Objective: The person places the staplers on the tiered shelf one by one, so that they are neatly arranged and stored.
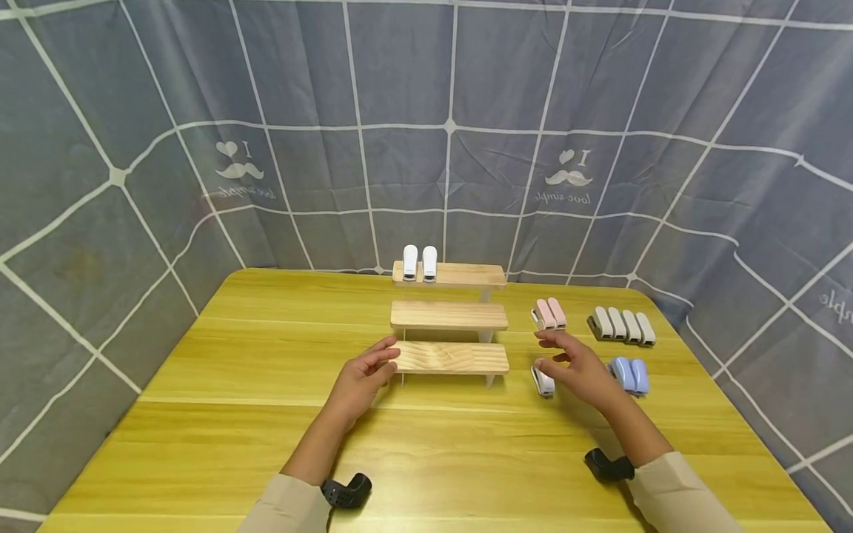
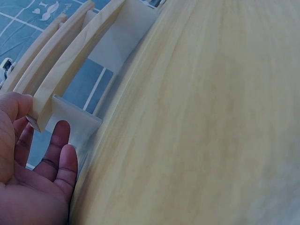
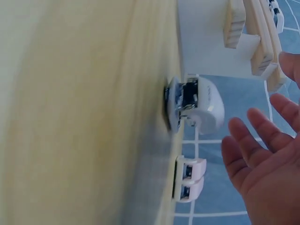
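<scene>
A three-tier wooden display stand [image 1: 449,357] stands in the middle of the table. My left hand [image 1: 360,379] pinches the left end of its lowest board [image 2: 70,58] between thumb and index finger, the other fingers loosely bent below. To the right of the stand, my right hand [image 1: 581,370] hovers with spread, slightly bent fingers and holds nothing. Just beyond its thumb lies a white mini stapler [image 3: 208,105] on the table. Two more white staplers [image 1: 420,263] sit side by side at the left of the top board.
Right of the stand, pink staplers [image 1: 550,314] lie behind my right hand. Farther right are a row of several off-white staplers [image 1: 624,326] and a pair of blue ones [image 1: 630,375]. A grey checked curtain [image 1: 400,170] hangs around the wooden table [image 1: 266,355].
</scene>
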The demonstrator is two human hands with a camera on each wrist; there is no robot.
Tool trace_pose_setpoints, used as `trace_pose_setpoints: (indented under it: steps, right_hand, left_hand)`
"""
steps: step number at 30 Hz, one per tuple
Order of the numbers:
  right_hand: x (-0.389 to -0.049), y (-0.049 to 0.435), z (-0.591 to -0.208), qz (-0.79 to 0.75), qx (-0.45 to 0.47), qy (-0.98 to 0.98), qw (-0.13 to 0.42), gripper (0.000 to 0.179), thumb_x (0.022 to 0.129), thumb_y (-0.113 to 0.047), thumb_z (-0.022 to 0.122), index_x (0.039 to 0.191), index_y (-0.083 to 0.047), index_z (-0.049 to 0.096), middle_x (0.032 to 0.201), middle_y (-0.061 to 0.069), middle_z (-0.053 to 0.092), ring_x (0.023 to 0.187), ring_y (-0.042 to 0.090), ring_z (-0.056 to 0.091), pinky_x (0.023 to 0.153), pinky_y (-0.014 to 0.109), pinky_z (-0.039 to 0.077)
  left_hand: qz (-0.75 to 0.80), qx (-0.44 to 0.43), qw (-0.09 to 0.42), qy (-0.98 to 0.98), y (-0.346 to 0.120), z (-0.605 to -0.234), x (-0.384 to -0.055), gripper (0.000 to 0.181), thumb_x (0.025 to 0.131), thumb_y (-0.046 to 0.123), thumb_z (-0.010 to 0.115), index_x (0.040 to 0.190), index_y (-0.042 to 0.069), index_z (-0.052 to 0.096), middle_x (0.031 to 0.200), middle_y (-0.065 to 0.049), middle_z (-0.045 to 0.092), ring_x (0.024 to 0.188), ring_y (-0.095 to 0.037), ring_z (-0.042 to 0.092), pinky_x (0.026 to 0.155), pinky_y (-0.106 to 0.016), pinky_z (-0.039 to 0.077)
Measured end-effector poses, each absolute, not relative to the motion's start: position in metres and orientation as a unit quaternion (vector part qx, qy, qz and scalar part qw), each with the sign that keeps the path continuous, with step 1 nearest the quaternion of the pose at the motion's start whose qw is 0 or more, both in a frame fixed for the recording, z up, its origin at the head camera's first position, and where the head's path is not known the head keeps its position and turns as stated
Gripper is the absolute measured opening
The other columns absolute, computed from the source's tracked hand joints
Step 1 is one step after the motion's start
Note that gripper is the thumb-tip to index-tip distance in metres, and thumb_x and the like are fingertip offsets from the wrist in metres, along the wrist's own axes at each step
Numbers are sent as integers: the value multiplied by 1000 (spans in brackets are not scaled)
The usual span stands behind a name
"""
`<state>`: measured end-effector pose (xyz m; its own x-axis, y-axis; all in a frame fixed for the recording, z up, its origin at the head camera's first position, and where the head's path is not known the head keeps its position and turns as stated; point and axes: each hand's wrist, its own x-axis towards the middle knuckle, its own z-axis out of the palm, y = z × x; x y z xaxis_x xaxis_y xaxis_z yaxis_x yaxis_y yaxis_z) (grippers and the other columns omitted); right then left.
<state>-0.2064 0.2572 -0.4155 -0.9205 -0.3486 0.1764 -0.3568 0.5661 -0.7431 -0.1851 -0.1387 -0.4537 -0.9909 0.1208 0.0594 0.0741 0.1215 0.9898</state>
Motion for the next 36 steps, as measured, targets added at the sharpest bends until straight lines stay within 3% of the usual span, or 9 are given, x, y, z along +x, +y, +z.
trace_pose_setpoints:
  steps: [6, 19, 28, 36]
  right_hand:
    - [-203, 265, -421, 423, 198, -884, -28, 55, 97, -18, 67, 144, 2, 46, 140, 26, 50, 125, 40, 49, 96, 57, 43]
    - [-200, 275, -431, 421, 199, -884, -38, 56, 95, -14, 68, 142, 7, 46, 138, 27, 51, 119, 42, 54, 94, 53, 47]
    - [-200, 273, -434, 418, 205, -884, -54, 59, 94, -14, 71, 142, 8, 45, 131, 23, 57, 113, 37, 58, 87, 36, 52]
    - [-201, 276, -435, 408, 191, -890, -75, 62, 93, -18, 72, 143, 7, 45, 126, 23, 59, 109, 37, 62, 87, 41, 53]
  left_hand:
    - [659, 68, 17, 749, -138, -454, -186, 28, 99, 13, 63, 125, 6, 69, 148, 7, 49, 136, -20, 44, 98, -26, 45]
    - [659, 62, 18, 750, -139, -454, -185, 27, 99, 13, 63, 124, 6, 69, 148, 9, 48, 134, -18, 46, 94, -23, 47]
    - [657, 60, 17, 751, -140, -455, -184, 28, 99, 13, 63, 125, 6, 69, 149, 8, 48, 136, -19, 44, 95, -24, 47]
    - [653, 61, 20, 754, -138, -451, -184, 28, 99, 13, 63, 125, 7, 68, 148, 8, 48, 137, -19, 43, 99, -29, 45]
